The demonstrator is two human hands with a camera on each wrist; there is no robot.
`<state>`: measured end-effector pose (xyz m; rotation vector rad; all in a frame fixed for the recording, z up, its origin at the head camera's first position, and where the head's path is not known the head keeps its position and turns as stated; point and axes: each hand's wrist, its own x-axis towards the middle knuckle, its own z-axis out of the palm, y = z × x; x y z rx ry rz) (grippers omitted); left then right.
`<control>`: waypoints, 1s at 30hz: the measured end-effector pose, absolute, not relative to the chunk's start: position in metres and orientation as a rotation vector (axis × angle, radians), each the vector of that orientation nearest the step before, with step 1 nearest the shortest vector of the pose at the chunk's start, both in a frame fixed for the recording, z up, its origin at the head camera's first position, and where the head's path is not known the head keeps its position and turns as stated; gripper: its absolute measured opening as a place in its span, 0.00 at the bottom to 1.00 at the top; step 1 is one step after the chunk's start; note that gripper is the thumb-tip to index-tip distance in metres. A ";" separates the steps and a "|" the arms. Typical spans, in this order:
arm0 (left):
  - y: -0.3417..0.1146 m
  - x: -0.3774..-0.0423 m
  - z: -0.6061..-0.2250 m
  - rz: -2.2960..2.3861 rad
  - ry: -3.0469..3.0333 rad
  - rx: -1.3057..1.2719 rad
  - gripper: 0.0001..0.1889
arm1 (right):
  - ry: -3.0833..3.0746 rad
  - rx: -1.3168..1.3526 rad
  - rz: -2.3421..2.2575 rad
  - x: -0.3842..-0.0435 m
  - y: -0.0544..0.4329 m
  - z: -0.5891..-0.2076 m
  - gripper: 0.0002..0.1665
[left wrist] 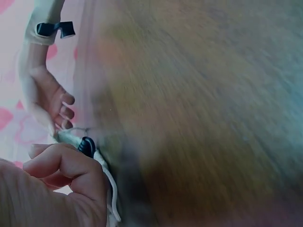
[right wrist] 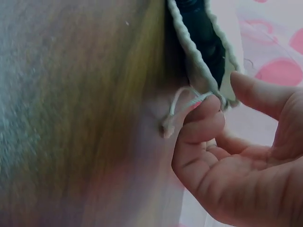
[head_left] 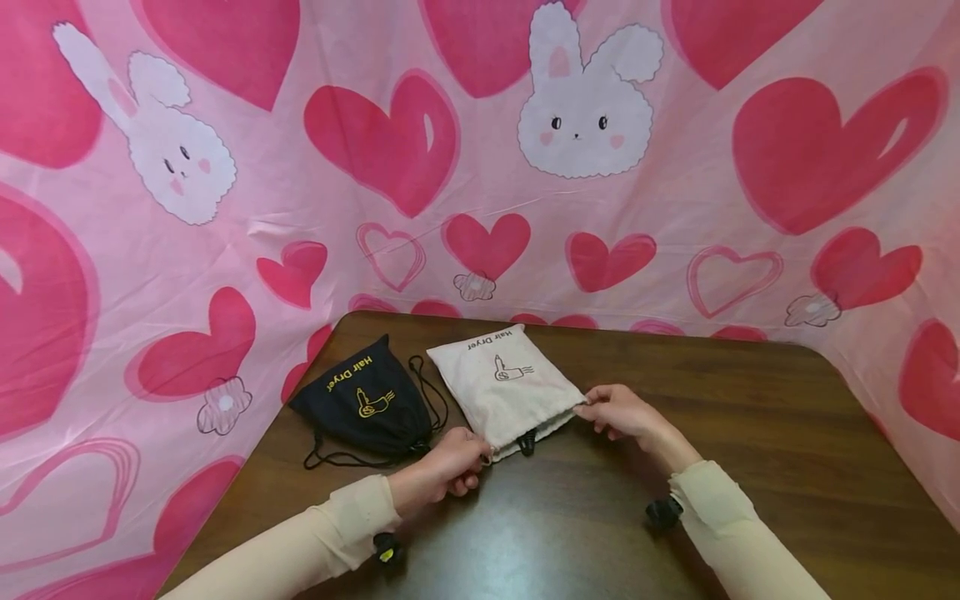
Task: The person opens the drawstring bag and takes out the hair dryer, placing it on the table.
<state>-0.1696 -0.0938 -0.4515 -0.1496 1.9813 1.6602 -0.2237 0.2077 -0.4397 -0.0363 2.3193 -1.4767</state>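
Note:
A white drawstring bag (head_left: 498, 387), printed "Hair Dryer" with a dryer outline, lies on the table with its mouth toward me. My left hand (head_left: 459, 460) pinches the left corner of that mouth, its fingers curled. At the opposite corner my right hand (head_left: 621, 412) grips the edge between thumb and curled fingers. A thin white drawstring loop (right wrist: 173, 111) hangs by the right fingertips. The mouth gapes a little, and a dark object (right wrist: 208, 40) shows inside it. A black coiled cord (head_left: 528, 442) pokes out at the middle of the opening.
Left of the white bag lies a black drawstring bag (head_left: 367, 404) with yellow "Hair Dryer" print, its black cords (head_left: 337, 460) loose on the brown wooden table (head_left: 750, 433). Pink heart-and-rabbit cloth (head_left: 480, 150) hangs round the table's back and sides.

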 end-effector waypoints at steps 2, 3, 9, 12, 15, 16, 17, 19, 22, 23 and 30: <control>-0.096 -0.170 -0.451 1.663 1.977 -0.194 0.11 | 2.287 -0.049 -1.486 -0.225 0.210 -0.439 0.16; -0.098 -0.170 -0.451 1.664 1.975 -0.214 0.10 | 2.267 -0.060 -1.495 -0.226 0.211 -0.439 0.17; -0.101 -0.173 -0.451 1.637 1.978 -0.211 0.18 | 2.139 -0.106 -1.583 -0.230 0.215 -0.436 0.20; -0.101 -0.176 -0.452 1.619 2.003 -0.181 0.25 | 2.126 -0.069 -1.618 -0.231 0.215 -0.435 0.21; -0.100 -0.177 -0.455 1.615 2.027 -0.170 0.28 | 2.140 -0.006 -1.631 -0.231 0.211 -0.437 0.24; -0.099 -0.177 -0.455 1.616 2.033 -0.167 0.27 | 2.144 0.013 -1.630 -0.231 0.210 -0.438 0.24; -0.099 -0.177 -0.456 1.618 2.037 -0.165 0.27 | 2.149 0.030 -1.628 -0.231 0.209 -0.439 0.24; -0.097 -0.178 -0.457 1.622 2.043 -0.162 0.25 | 2.157 0.059 -1.621 -0.231 0.206 -0.440 0.21; -0.096 -0.178 -0.458 1.636 2.046 -0.168 0.20 | 2.178 0.066 -1.602 -0.230 0.203 -0.442 0.18; -0.096 -0.178 -0.458 1.642 2.047 -0.172 0.18 | 2.191 0.069 -1.598 -0.230 0.202 -0.442 0.18; -0.097 -0.178 -0.459 1.685 2.052 -0.221 0.08 | 2.257 0.073 -1.591 -0.233 0.202 -0.442 0.16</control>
